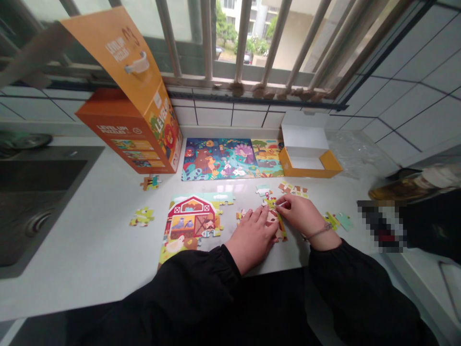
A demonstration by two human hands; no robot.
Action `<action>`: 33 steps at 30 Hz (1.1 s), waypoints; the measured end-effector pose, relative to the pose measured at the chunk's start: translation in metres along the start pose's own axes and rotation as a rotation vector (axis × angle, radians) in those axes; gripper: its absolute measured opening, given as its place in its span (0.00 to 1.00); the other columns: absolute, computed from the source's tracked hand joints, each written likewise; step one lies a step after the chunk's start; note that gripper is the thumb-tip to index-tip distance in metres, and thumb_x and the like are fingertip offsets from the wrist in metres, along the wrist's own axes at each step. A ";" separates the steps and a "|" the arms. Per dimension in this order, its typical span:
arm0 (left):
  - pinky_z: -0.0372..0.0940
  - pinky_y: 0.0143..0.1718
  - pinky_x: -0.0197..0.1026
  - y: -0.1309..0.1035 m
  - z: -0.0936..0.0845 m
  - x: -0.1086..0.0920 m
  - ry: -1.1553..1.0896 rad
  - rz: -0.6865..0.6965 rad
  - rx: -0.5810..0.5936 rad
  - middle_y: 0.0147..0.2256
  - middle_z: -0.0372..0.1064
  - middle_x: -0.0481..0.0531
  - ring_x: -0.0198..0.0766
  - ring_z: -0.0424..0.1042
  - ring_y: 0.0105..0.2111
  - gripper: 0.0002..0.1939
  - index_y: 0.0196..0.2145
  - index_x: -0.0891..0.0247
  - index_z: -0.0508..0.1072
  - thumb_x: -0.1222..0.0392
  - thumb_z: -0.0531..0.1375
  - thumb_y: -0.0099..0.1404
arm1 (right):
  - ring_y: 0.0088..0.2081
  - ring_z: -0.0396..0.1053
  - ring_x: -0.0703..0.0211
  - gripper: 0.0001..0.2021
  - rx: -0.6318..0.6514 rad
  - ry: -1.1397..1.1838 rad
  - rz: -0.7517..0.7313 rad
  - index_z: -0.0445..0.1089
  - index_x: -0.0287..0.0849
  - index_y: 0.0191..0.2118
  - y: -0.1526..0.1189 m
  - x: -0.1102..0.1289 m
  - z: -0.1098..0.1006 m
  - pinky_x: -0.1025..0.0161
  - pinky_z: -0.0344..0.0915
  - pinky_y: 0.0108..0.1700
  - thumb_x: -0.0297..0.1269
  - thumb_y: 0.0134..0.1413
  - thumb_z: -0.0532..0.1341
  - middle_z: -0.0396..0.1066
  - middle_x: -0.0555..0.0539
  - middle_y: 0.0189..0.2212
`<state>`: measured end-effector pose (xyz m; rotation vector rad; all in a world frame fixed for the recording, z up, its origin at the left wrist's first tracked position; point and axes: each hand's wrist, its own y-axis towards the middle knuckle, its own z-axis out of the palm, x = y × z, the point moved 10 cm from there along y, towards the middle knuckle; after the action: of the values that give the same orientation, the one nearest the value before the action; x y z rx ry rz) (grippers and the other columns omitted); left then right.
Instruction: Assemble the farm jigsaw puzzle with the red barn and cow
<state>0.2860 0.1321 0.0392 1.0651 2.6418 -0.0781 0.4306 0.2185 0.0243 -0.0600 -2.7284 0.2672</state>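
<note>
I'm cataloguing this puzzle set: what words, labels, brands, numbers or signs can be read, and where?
"LEVEL UP! PUZZLES": raised lid of the orange box
"03": same lid
"LEVEL UP! PUZZLES": red-orange side of the box
"LEVEL": yellow-orange side; what follows is unclear
Too small to read: white label on the yellow-orange side.

Pale countertop (90, 230), partial barn puzzle (190, 225), loose pieces (142, 217), orange box (131, 129), open yellow box (306, 171), animal picture (219, 159)
</note>
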 end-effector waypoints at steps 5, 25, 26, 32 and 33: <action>0.58 0.71 0.64 0.003 -0.002 -0.001 0.020 -0.001 0.016 0.74 0.56 0.71 0.62 0.60 0.73 0.25 0.68 0.62 0.67 0.50 0.55 0.80 | 0.36 0.78 0.55 0.06 -0.020 -0.036 -0.080 0.82 0.46 0.44 -0.001 0.008 -0.002 0.61 0.67 0.41 0.32 0.62 0.68 0.83 0.48 0.34; 0.51 0.73 0.65 0.007 0.007 0.016 0.049 -0.035 -0.013 0.74 0.59 0.63 0.63 0.55 0.73 0.39 0.74 0.65 0.63 0.35 0.53 0.77 | 0.41 0.79 0.52 0.05 -0.086 -0.071 -0.442 0.80 0.43 0.36 -0.006 0.024 -0.004 0.57 0.73 0.46 0.30 0.63 0.67 0.81 0.44 0.38; 0.51 0.73 0.66 0.007 0.007 0.017 0.055 -0.036 -0.016 0.74 0.59 0.62 0.63 0.55 0.74 0.39 0.74 0.65 0.63 0.35 0.53 0.77 | 0.42 0.78 0.52 0.06 -0.097 -0.071 -0.490 0.80 0.43 0.36 -0.008 0.027 -0.004 0.57 0.74 0.47 0.29 0.64 0.66 0.81 0.43 0.40; 0.52 0.72 0.67 0.009 0.004 0.015 0.078 -0.024 0.014 0.74 0.59 0.63 0.61 0.54 0.74 0.39 0.73 0.66 0.64 0.35 0.53 0.78 | 0.51 0.79 0.48 0.10 -0.109 -0.079 -0.637 0.79 0.43 0.39 -0.014 0.033 0.002 0.50 0.76 0.57 0.27 0.68 0.61 0.80 0.39 0.52; 0.53 0.72 0.67 0.010 0.003 0.015 0.076 -0.023 0.021 0.74 0.59 0.63 0.61 0.54 0.74 0.39 0.73 0.67 0.64 0.36 0.54 0.78 | 0.52 0.78 0.47 0.10 -0.108 -0.075 -0.636 0.79 0.43 0.39 -0.014 0.033 0.001 0.50 0.75 0.57 0.27 0.68 0.61 0.80 0.39 0.52</action>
<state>0.2829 0.1487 0.0330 1.0651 2.7268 -0.0715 0.3996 0.2076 0.0382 0.7831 -2.6646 -0.0635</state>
